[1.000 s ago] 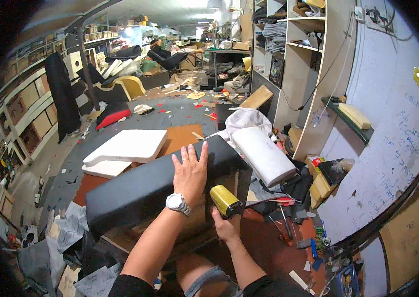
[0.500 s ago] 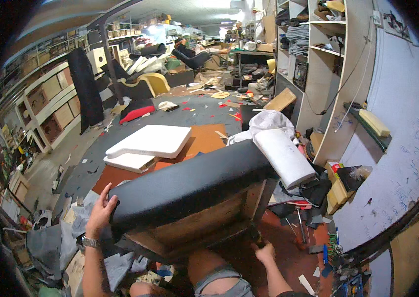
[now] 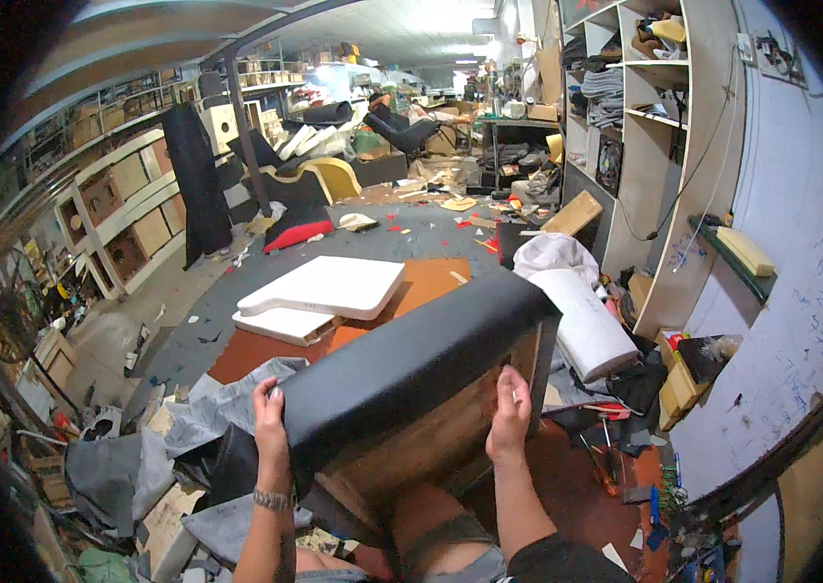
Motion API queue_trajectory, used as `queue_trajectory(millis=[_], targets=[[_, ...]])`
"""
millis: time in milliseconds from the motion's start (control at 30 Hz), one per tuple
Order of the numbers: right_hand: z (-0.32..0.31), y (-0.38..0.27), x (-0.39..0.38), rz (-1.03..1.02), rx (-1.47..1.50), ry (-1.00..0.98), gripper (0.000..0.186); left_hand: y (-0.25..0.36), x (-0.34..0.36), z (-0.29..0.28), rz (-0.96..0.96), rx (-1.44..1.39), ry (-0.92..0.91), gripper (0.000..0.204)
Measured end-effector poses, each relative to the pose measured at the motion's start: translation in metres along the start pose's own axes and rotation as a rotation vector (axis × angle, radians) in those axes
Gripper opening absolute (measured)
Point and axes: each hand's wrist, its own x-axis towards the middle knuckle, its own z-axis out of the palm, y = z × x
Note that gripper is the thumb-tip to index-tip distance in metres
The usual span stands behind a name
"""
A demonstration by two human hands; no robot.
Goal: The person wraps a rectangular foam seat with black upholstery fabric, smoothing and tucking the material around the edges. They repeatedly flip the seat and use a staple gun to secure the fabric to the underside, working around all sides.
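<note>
A padded board covered in smooth black material (image 3: pixel 411 364) is tilted over my lap, its bare wooden frame (image 3: pixel 402 466) showing on the near side. My left hand (image 3: pixel 272 428) grips the left end of this piece, a metal watch on the wrist. Inside the right part of the frame is my right hand (image 3: pixel 509 418), raised with bent fingers; whatever they hold is too small or hidden to make out. Just beyond lie two white boards (image 3: pixel 319 287) on orange-brown sheeting, and a white roll (image 3: pixel 582 321) rests to the right.
Grey fabric scraps (image 3: pixel 178 486) heap at my left, hand tools (image 3: pixel 606 452) at my right. A shelving unit (image 3: pixel 713 155) and white wall (image 3: pixel 771 389) border the right. Grey floor covering (image 3: pixel 207 321) with scraps, cabinets (image 3: pixel 120 233) and a black chair (image 3: pixel 397 131) are farther off.
My left hand moved from the top to the left end of the black piece. My right hand rose along the frame; the yellow tool it held no longer shows. The view shifted.
</note>
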Motion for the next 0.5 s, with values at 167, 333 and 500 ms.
queue_trajectory(millis=[167,333,500], targets=[[0.037,-0.001,-0.017,0.368,0.318,-0.226,0.04,0.003,-0.006,-0.038,-0.097,0.116,-0.112,0.031],[0.053,0.011,-0.047,-0.017,0.109,0.006,0.036,0.007,0.027,-0.057,-0.275,0.162,-0.32,0.043],[0.016,0.023,-0.086,-0.295,-0.033,0.111,0.035,-0.024,0.034,-0.019,-0.512,0.101,-0.911,0.054]])
